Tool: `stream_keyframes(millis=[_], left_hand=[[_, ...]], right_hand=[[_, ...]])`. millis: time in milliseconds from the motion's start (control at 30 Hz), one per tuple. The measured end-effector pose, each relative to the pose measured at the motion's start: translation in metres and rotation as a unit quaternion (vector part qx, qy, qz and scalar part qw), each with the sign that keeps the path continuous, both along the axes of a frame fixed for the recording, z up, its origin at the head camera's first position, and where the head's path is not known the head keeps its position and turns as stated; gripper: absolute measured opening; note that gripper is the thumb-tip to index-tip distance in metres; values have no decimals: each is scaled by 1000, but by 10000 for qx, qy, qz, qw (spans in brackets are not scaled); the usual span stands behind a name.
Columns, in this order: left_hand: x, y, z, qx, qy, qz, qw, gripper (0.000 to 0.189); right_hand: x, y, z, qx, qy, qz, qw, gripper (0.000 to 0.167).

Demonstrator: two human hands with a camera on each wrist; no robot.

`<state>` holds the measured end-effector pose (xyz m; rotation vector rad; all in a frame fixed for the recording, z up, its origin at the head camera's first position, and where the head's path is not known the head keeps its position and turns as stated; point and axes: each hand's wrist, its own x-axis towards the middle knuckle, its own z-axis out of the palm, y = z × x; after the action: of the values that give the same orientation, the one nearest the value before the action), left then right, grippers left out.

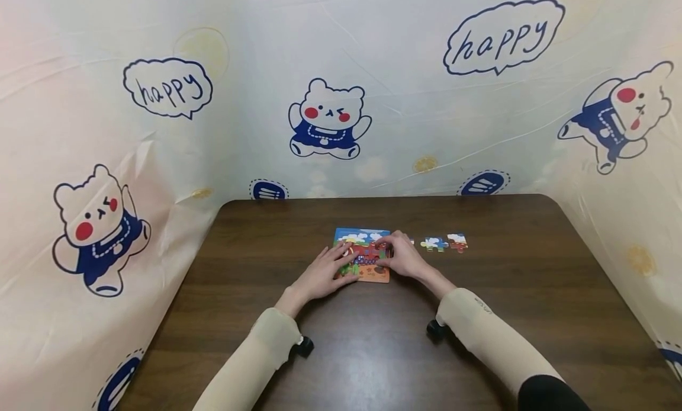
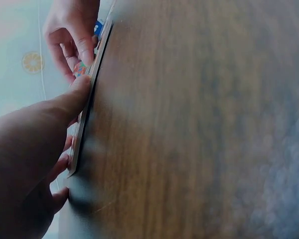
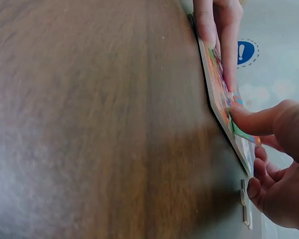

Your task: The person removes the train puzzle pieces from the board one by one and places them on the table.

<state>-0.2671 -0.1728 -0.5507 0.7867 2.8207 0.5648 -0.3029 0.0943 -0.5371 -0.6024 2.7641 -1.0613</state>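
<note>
A jigsaw puzzle board (image 1: 373,276) with a bright picture of a red vehicle, white clouds and an orange ground lies flat on the table. My left hand (image 1: 318,276) rests on its left side, fingers stretched over the picture and thumb at the near edge. At the board's right side, my right hand (image 1: 406,258) pinches a puzzle piece (image 3: 245,133) between thumb and fingers. That piece is tilted up from the board in the right wrist view, and its coloured face (image 2: 80,69) shows between the fingers in the left wrist view.
Right of the board lie loose puzzle pieces, a blue and white one (image 1: 434,243) and a red and white one (image 1: 457,241). Another peeks out behind my right hand. The brown wooden table (image 1: 362,352) meets a printed cloth backdrop (image 1: 394,132) at its back and sides.
</note>
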Motion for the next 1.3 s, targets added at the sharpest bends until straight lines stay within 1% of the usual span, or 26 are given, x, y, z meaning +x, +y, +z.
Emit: stream_keyframes(millis=[67,167,367,533,800,900,1033,1167,1300], left_hand=[[0,0,-1,1,13,-6,10000,71],[0,-1,-2,0,23,4,10000,71],[0,-1,-1,65,-25,29,10000,70],[1,0,-1,46,-42,40,10000,71],[1,0,0,45,-43,28,10000,71],[1,0,1,46,-45,42,10000,71],[2,1,2,87,-53,47,9999,70],[1,1,1,95,-40,48,9999,70],[2,0,0,76,-52,75,9999,70]], right_hand=[[1,1,0,-105,-31,7,9999,40],[1,2,-2,-233,-56,75,9997,41],[0,6,-1,-448,-250,169,9985,42],[-1,7,1,-483,-372,218,9979,42],[1,8,3,-538,-422,514,9963,45],[1,8,2,-643,-431,436,9960,45],[0,9,0,-889,-438,179,9949,44],[-1,11,-2,-1261,-503,-33,9907,47],[-2,13,-4,-1636,-645,-191,9842,48]])
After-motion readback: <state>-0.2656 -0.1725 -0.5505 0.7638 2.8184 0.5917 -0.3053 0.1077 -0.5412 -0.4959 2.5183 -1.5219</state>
